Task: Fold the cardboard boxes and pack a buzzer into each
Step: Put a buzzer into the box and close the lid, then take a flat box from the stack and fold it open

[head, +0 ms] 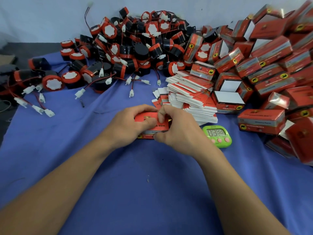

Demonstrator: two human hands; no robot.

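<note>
A red cardboard box (149, 118) sits low over the blue cloth at the centre, gripped from both sides. My left hand (130, 124) holds its left end, thumb on the front face. My right hand (177, 126) pinches its top right edge, with the thumb under the lower corner. Whether a buzzer is inside is hidden by the hands. A stack of flat unfolded red and white boxes (189, 94) lies just behind my right hand. A big heap of black and red buzzers (128, 50) with red wires and white plugs fills the back.
Folded red boxes (271, 65) are piled high along the right side. A green digital timer (217, 135) lies right of my right hand. Loose white plugs (37, 107) trail at the left. The blue cloth (152, 184) covers the table toward me.
</note>
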